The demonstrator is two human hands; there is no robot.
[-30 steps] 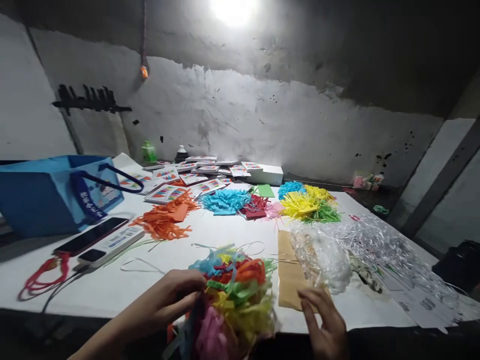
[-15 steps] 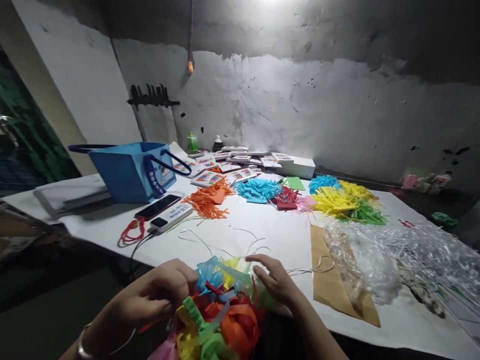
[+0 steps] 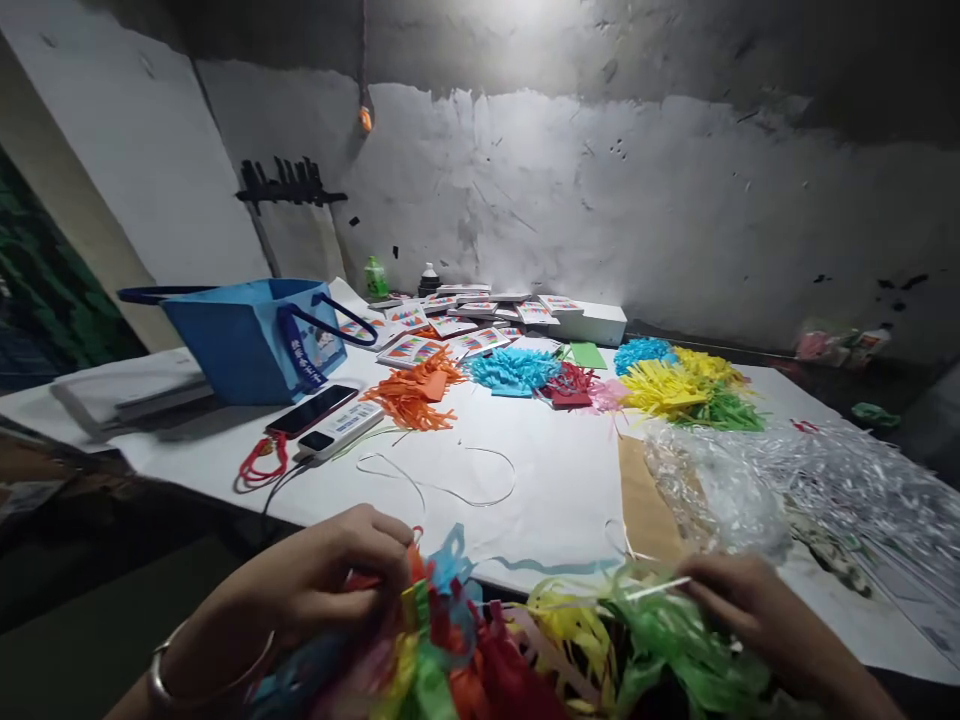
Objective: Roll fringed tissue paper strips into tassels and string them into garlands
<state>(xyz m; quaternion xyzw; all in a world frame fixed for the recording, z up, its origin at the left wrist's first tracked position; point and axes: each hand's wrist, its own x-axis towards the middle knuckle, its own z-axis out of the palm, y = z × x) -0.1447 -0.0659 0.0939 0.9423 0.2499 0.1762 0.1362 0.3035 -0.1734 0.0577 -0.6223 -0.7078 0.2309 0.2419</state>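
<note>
A garland of multicoloured paper tassels [image 3: 499,660] hangs across the table's front edge, stretched between my hands, its lower part cut off by the frame. With fingers curled, my left hand [image 3: 345,570] grips its left end beside the orange and blue strips. On the right, my right hand [image 3: 750,600] pinches a pale string [image 3: 656,590] just above the green tassel [image 3: 682,645]; this hand is slightly blurred. Yellow strips [image 3: 574,625] hang between the red and green ones. A thin loose cord [image 3: 480,500] curls on the white tabletop [image 3: 555,480] beyond my hands.
Cut paper bundles, including orange [image 3: 416,390], blue [image 3: 517,370] and yellow [image 3: 667,388], lie mid-table. Left stand a blue bag [image 3: 225,345], phone [image 3: 313,410] and white device [image 3: 341,430]. Right are brown cardboard [image 3: 637,490] and clear plastic [image 3: 735,500]. Printed packets [image 3: 457,325] pile behind.
My right hand has moved far to the right, drawing the string and the green and yellow tassels out sideways. The bunched garland is now spread wide. My left hand has barely moved.
</note>
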